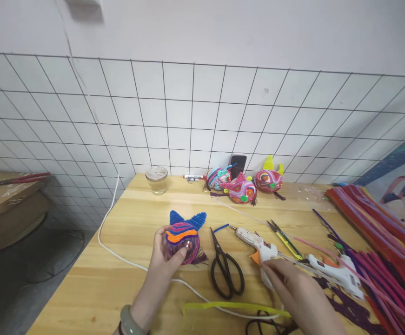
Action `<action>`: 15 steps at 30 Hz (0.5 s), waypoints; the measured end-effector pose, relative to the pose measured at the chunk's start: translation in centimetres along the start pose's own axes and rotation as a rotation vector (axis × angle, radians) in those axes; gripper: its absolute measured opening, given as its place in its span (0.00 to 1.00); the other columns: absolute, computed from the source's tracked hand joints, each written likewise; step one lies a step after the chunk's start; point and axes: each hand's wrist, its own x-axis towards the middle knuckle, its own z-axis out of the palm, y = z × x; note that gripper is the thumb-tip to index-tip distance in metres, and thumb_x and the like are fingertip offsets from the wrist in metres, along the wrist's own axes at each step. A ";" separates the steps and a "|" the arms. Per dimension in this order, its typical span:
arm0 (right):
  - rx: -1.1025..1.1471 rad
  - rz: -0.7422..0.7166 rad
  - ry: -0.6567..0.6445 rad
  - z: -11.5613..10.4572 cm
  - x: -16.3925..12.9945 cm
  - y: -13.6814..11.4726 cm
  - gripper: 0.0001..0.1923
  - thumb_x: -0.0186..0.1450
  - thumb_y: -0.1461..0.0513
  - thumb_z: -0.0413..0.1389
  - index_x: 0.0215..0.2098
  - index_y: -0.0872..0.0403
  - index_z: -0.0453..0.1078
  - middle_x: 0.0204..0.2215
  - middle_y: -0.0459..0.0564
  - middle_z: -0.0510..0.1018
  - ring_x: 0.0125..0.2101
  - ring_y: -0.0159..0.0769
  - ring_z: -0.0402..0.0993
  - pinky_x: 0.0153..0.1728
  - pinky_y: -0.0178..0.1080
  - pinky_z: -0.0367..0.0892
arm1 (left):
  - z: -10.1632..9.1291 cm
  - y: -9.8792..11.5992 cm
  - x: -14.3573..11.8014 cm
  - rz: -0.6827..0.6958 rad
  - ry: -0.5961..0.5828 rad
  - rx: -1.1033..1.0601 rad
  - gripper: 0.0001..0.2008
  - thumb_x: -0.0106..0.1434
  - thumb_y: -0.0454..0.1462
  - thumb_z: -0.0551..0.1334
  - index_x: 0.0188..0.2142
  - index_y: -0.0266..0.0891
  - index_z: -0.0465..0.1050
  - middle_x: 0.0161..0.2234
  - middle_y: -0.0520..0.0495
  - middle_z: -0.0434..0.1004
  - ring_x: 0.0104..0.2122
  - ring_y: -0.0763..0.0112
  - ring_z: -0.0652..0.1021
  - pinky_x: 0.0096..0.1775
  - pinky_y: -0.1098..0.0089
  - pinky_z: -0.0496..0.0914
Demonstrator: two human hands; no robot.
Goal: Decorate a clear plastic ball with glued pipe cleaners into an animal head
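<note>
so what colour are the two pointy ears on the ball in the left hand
Blue, on the striped pipe-cleaner ball held by the left hand; the head view shows them.

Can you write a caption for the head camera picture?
Left hand holds a striped pipe-cleaner fish; right hand grips a glue gun.

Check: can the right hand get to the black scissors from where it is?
Probably yes. The right hand rests on the glue gun, and the black scissors lie flat just beside it on bare table, nothing between.
</note>
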 end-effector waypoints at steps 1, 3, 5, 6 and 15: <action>-0.043 0.067 -0.023 0.0 0.2 0.8 0.16 0.67 0.52 0.45 0.35 0.49 0.72 0.31 0.53 0.80 0.32 0.45 0.76 0.34 0.42 0.65 | 0.0 0.0 0.0 -0.001 -0.012 0.006 0.24 0.51 0.37 0.69 0.45 0.44 0.63 0.42 0.48 0.75 0.44 0.63 0.76 0.44 0.66 0.71; -0.076 0.194 -0.106 0.1 0.7 2.0 0.16 0.65 0.51 0.47 0.31 0.48 0.71 0.29 0.53 0.80 0.32 0.48 0.76 0.32 0.42 0.64 | -0.1 0.0 0.0 -0.003 -0.032 0.018 0.24 0.52 0.37 0.69 0.46 0.45 0.62 0.43 0.49 0.74 0.44 0.63 0.76 0.44 0.66 0.70; -0.056 0.252 -0.135 0.5 1.0 2.5 0.16 0.64 0.50 0.47 0.27 0.49 0.69 0.24 0.51 0.79 0.29 0.47 0.76 0.29 0.41 0.63 | -0.1 -0.1 0.0 -0.001 -0.039 0.017 0.24 0.52 0.38 0.69 0.46 0.45 0.62 0.44 0.49 0.74 0.44 0.63 0.76 0.44 0.66 0.71; -0.043 0.258 -0.136 0.8 1.1 2.6 0.16 0.64 0.50 0.48 0.25 0.48 0.67 0.22 0.50 0.78 0.27 0.46 0.76 0.28 0.40 0.62 | -0.1 -0.1 0.0 0.003 -0.037 0.015 0.24 0.52 0.38 0.70 0.46 0.45 0.62 0.44 0.49 0.74 0.44 0.63 0.76 0.44 0.66 0.71; 0.127 0.283 -0.066 1.6 2.1 2.5 0.19 0.55 0.51 0.57 0.15 0.48 0.57 0.12 0.41 0.65 0.18 0.37 0.65 0.23 0.37 0.55 | 0.4 0.9 -0.5 -0.022 -0.051 0.025 0.26 0.50 0.38 0.71 0.46 0.43 0.62 0.43 0.46 0.75 0.44 0.63 0.76 0.46 0.65 0.71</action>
